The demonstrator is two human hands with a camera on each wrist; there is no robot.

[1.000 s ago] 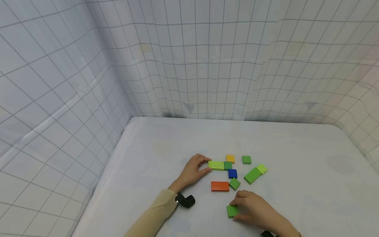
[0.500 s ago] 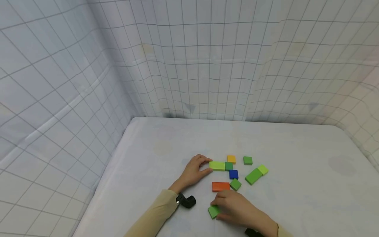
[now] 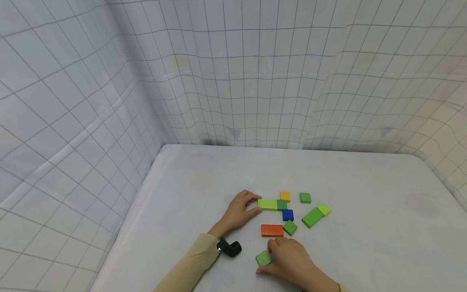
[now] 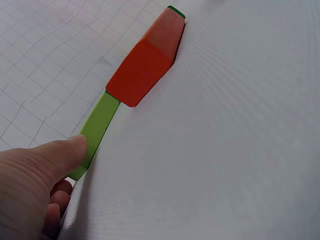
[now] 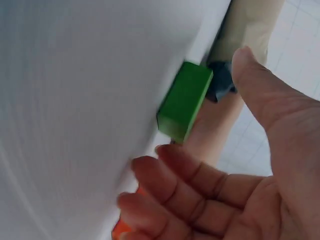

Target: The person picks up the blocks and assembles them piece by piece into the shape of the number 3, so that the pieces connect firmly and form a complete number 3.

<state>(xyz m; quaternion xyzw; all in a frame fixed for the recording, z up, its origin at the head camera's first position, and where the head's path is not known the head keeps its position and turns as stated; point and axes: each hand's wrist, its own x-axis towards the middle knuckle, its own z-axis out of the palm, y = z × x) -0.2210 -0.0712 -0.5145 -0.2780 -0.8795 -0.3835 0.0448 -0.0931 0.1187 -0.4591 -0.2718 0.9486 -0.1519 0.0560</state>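
I'd say placing is the step: a bright-green square-topped block (image 3: 263, 258), perhaps painted wood, lies on the white table (image 3: 365, 243), nearer the person than the glossy orange-red rectangular block (image 3: 272, 230). It sits askew, without a clear long axis. The right hand (image 3: 291, 259) spreads around it (not gripping, by my eye); the next move calls for pinching or clean withdrawal. The left hand (image 3: 238, 211) pinches a lime-green rectangular block (image 3: 267, 204), lengthwise left to right.

Left hand (image 3: 236, 209) and right hand (image 3: 291, 260) are seen from above, and shared, close, from the wrist (image 3: 217, 229) behind each grip.
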